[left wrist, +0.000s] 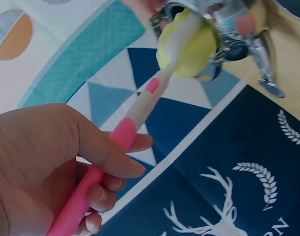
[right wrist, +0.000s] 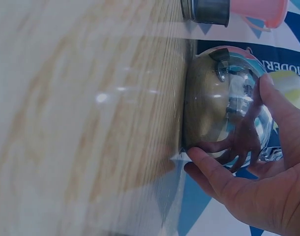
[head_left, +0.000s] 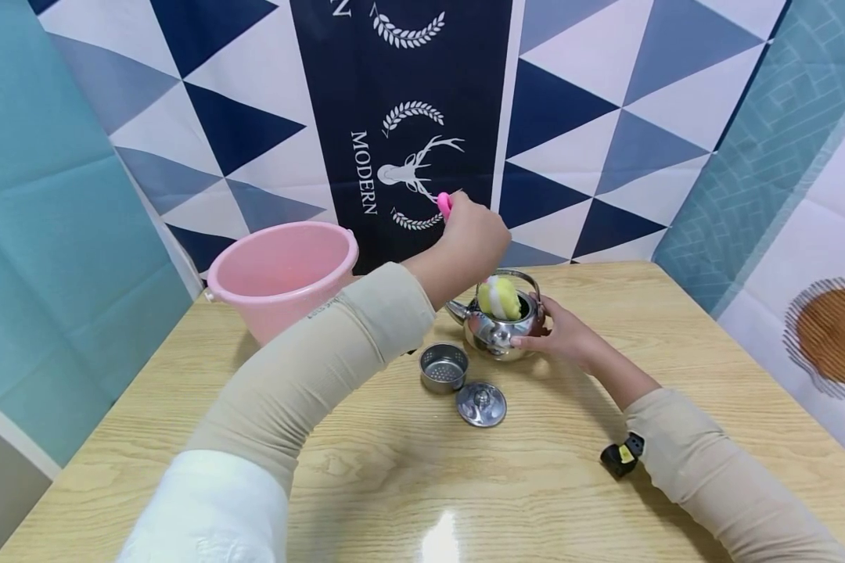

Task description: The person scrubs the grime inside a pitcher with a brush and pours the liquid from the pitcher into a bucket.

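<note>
The left grip [head_left: 473,244] is curled round a pink-handled brush [left wrist: 123,133], its yellow sponge [head_left: 500,300] at the kettle [head_left: 491,336]'s mouth. The right grip [head_left: 562,332] holds the kettle's right side, thumb and fingers apart. Under the kettle: wood counter [head_left: 535,485]; left: pink bucket [head_left: 271,311]; behind: triangle-patterned wall [head_left: 563,117].

I observed open passage at lower centre over the table [head_left: 394,469]; strainer [head_left: 444,367] and lid [head_left: 481,404] obstructed lower-left approach to the kettle [head_left: 494,338], mid-frame.

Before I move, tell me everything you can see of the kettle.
The kettle is round, shiny and metal-looking, with a raised hoop handle and a spout pointing left in the head view. It sits upright on the table, lid off. The right hand grips its side; a yellow sponge is at its open mouth.
</note>
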Demonstrator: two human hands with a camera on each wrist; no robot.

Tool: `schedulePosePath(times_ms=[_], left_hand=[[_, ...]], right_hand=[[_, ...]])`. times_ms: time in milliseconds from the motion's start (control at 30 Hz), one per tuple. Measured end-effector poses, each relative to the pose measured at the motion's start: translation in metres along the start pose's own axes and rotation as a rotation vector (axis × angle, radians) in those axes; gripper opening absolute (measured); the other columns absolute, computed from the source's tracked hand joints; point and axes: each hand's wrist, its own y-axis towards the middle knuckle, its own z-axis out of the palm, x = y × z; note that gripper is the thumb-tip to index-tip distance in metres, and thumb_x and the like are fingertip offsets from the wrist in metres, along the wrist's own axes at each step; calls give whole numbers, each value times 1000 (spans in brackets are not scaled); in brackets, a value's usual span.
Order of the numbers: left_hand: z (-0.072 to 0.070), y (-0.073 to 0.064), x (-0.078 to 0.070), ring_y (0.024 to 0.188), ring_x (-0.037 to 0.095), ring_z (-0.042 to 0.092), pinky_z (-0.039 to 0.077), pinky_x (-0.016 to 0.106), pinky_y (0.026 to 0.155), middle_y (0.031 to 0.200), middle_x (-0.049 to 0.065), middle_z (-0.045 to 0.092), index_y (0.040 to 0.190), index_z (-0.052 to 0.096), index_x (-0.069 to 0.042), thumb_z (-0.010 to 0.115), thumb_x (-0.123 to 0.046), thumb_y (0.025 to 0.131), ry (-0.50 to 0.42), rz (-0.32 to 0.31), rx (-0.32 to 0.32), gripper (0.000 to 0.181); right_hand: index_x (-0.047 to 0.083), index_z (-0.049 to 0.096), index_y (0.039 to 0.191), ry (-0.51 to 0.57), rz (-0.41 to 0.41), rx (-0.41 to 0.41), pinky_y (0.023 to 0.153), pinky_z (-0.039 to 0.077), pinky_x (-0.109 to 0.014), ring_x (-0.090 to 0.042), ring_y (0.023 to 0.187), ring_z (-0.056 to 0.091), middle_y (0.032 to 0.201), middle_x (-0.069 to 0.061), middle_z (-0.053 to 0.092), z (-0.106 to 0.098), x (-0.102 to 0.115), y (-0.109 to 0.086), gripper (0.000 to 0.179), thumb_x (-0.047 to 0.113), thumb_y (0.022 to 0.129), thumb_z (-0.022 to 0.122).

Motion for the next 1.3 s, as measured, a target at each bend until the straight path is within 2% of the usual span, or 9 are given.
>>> schedulePosePath(times_ms=[133,267,333,533,700,833,933,1067,1300], left_hand=[[9,3,-5,89,14,56,39,41,86,106,-7,66,116,68,-25,55,-32,96,40,29,-28,26],[16,5,-10,89,14,57,39,39,84,108,-8,66,116,68,-26,54,-32,97,33,49,-20,24],[20,5,-14,91,14,57,41,39,84,109,-7,67,116,68,-25,55,-35,97,14,60,-6,25],[25,3,-16,90,14,57,44,39,81,109,-6,65,117,67,-23,62,-44,92,-55,83,94,33],[26,4,-12,85,14,56,47,35,71,104,-6,63,114,66,-23,59,-30,94,-101,62,136,23],[27,5,-10,87,13,56,49,34,71,105,-6,63,113,67,-22,54,-24,96,-157,78,156,22],[27,5,-9,87,12,56,50,34,72,104,-6,63,109,68,-22,51,-23,97,-178,96,151,21],[25,5,-8,84,13,57,52,34,72,102,-5,64,105,69,-22,49,-21,98,-133,93,111,20],[18,7,-11,84,15,61,53,34,74,106,-5,65,113,68,-21,49,-19,100,-49,67,62,24]], right_hand=[[4,10,155,-7,0,2,105,30,-55,-40,131,31,145,-27,29,0,1,0,101,33,85,77],[3,11,154,-21,-2,3,104,31,-55,-40,130,31,144,-28,30,-1,2,-1,100,33,85,77],[2,12,154,-26,1,5,106,29,-57,-41,133,29,144,-28,29,-2,2,-1,100,32,85,77],[2,16,153,-53,16,4,107,28,-57,-42,134,27,145,-28,29,-2,4,2,99,33,83,79],[2,17,152,-58,13,3,108,26,-58,-43,136,24,147,-29,27,-3,4,3,98,33,83,79],[2,16,152,-48,20,9,110,24,-59,-44,138,22,148,-29,26,-3,4,2,98,32,83,79],[1,15,152,-40,18,14,109,24,-60,-45,138,22,148,-30,25,-2,5,2,97,31,84,78],[0,14,152,-28,9,20,108,24,-61,-46,138,21,149,-31,24,-1,6,2,97,29,85,77],[2,17,152,-14,4,13,104,30,-55,-41,132,27,146,-28,27,-1,2,3,96,30,84,78]])
